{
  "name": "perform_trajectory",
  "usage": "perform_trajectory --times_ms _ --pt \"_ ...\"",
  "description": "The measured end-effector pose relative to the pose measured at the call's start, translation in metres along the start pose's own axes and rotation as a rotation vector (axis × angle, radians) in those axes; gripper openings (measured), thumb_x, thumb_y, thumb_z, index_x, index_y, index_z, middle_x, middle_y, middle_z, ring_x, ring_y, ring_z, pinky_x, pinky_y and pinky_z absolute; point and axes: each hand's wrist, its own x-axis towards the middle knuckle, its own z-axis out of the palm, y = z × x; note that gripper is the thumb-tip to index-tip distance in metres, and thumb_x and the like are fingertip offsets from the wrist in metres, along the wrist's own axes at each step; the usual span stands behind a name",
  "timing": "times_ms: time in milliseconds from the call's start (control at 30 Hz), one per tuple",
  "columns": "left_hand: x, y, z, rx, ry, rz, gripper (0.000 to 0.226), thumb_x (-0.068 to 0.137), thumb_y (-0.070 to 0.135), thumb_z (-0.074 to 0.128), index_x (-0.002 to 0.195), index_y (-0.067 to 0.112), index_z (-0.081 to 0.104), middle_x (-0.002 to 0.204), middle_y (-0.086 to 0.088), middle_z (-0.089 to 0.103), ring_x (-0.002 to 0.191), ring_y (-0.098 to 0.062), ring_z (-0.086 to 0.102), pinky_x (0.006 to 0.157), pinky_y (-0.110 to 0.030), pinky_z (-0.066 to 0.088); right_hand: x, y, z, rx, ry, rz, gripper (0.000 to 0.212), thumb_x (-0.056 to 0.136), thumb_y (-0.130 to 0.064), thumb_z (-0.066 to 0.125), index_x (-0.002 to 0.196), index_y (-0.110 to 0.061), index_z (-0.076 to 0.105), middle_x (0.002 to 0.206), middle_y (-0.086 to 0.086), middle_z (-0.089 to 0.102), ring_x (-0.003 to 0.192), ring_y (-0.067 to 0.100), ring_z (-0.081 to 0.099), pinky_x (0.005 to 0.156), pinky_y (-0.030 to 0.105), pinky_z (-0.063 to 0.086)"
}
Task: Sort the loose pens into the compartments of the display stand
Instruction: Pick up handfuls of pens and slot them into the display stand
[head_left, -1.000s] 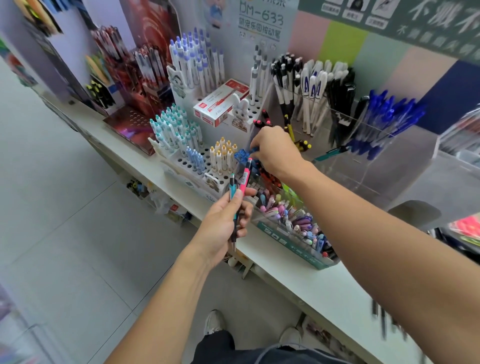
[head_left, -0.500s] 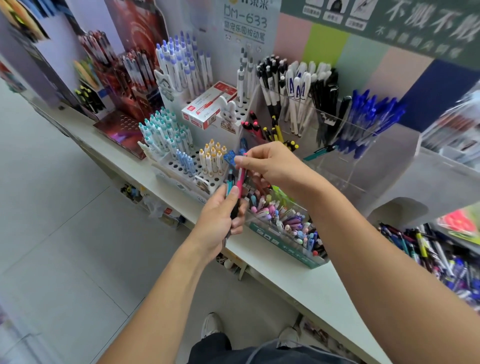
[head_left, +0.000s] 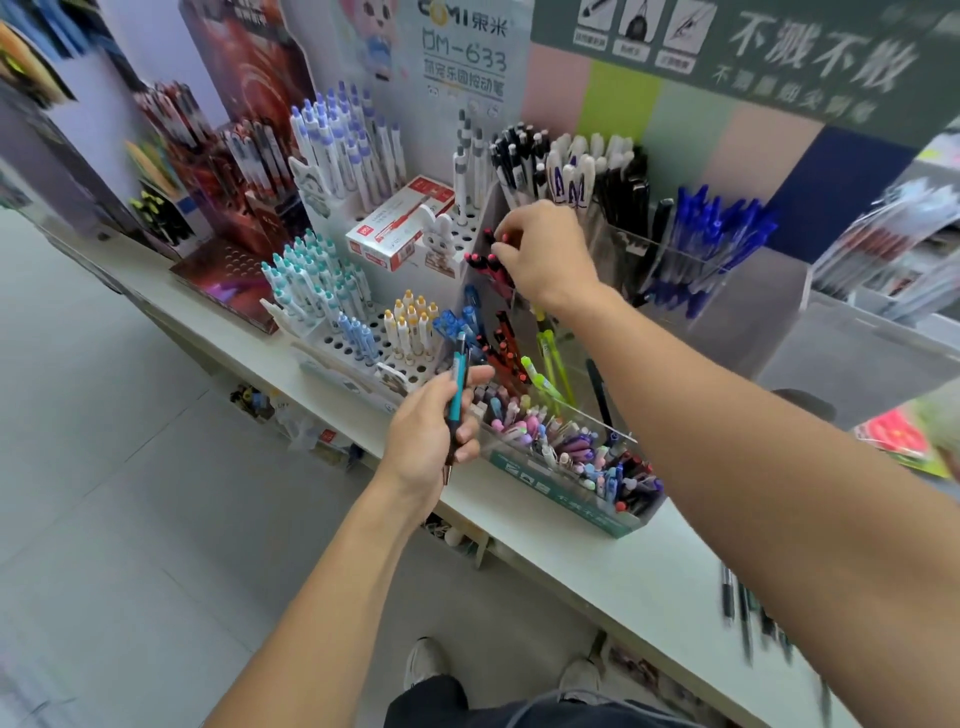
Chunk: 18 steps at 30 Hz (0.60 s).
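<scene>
Stationery shop, long pale desk (head_left: 639, 587) packed with pen racks. My left hand (head_left: 431, 436), centre frame, fingers curled round a teal plastic click pen (head_left: 456, 395). My right hand (head_left: 545, 254), upper centre, fingers pinched on a red-capped pen (head_left: 501, 240) at the clear acrylic display stand (head_left: 613, 441), beside other red-capped pens (head_left: 480, 262).

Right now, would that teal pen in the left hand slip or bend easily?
Probably stiff: the teal pen stays straight in the left hand. Its dark lower section looks like a grip, so it likely won't slip. Set down, it might roll.
</scene>
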Motion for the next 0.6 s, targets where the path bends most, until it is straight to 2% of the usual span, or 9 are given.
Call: perform_trajectory --times_ms 100,167,267,333,400,467,533,600 --pt "-0.001 0.000 -0.001 0.163 0.038 0.105 0.024 0.105 0.009 0.047 0.120 0.017 0.063 0.079 -0.003 0.060 0.065 -0.009 0.057 0.055 -0.022 0.047 -0.001 0.006 0.013 0.051 0.046 0.128 0.018 0.093 -0.018 0.067 0.110 -0.018 0.073 0.108 0.006 0.073 0.104 0.026 0.065 0.085 0.034 0.053" --pt "0.000 -0.002 -0.002 0.176 0.102 0.170 0.022 0.101 0.005 0.055 0.119 0.015 0.062 0.083 -0.003 0.071 0.072 -0.011 0.064 0.060 -0.020 0.053 -0.003 0.009 0.017 0.082 0.030 0.161 0.017 0.095 -0.022 0.066 0.110 -0.018 0.074 0.107 0.006 0.074 0.102 0.026 0.066 0.082 0.033 0.053" --pt "0.001 -0.004 0.000 0.135 0.152 0.204 0.015 0.097 0.005 0.061 0.110 0.011 0.067 0.082 -0.001 0.075 0.076 -0.012 0.067 0.063 -0.019 0.054 -0.021 0.007 0.003 0.120 -0.042 0.089 0.027 0.103 -0.025 0.053 0.118 -0.010 0.071 0.117 0.011 0.070 0.112 0.028 0.063 0.092 0.036 0.049" --pt "0.002 -0.002 0.008 0.104 0.127 0.184 0.015 0.096 0.005 0.061 0.107 0.012 0.070 0.083 -0.001 0.076 0.076 -0.011 0.068 0.062 -0.018 0.054 -0.047 0.008 -0.017 0.178 0.046 0.039 0.032 0.104 -0.029 0.052 0.126 -0.012 0.067 0.120 0.007 0.067 0.109 0.021 0.062 0.096 0.035 0.046" --pt "0.004 -0.001 0.018 0.099 0.066 0.174 0.017 0.096 0.004 0.062 0.103 0.015 0.073 0.082 0.000 0.076 0.073 -0.010 0.068 0.060 -0.018 0.054 -0.080 0.016 -0.035 0.283 0.078 0.040 0.027 0.102 -0.034 0.056 0.103 -0.016 0.075 0.090 -0.002 0.071 0.081 0.013 0.063 0.078 0.033 0.051" --pt "0.006 -0.001 0.032 0.111 -0.029 0.167 0.020 0.095 0.004 0.062 0.099 0.019 0.076 0.083 -0.002 0.076 0.070 -0.010 0.067 0.058 -0.019 0.055 -0.109 0.028 -0.049 0.543 -0.071 0.184 0.034 0.101 -0.036 0.059 0.088 -0.010 0.075 0.069 0.001 0.063 0.060 0.012 0.054 0.058 0.029 0.046" --pt "0.008 -0.004 0.046 0.171 -0.098 0.204 0.023 0.094 0.006 0.065 0.097 0.023 0.079 0.087 -0.007 0.076 0.075 -0.016 0.066 0.062 -0.021 0.056 -0.127 0.039 -0.063 0.865 -0.146 0.330 0.035 0.103 -0.030 0.058 0.092 -0.001 0.074 0.069 0.010 0.055 0.057 0.016 0.049 0.051 0.024 0.042" --pt "0.010 -0.006 0.059 0.260 -0.102 0.258 0.022 0.091 0.008 0.070 0.095 0.027 0.080 0.087 -0.006 0.076 0.074 -0.017 0.064 0.061 -0.022 0.055 -0.138 0.049 -0.073 0.992 -0.132 0.359 0.028 0.102 -0.023 0.058 0.098 0.001 0.073 0.072 0.013 0.057 0.058 0.014 0.052 0.051 0.019 0.046"
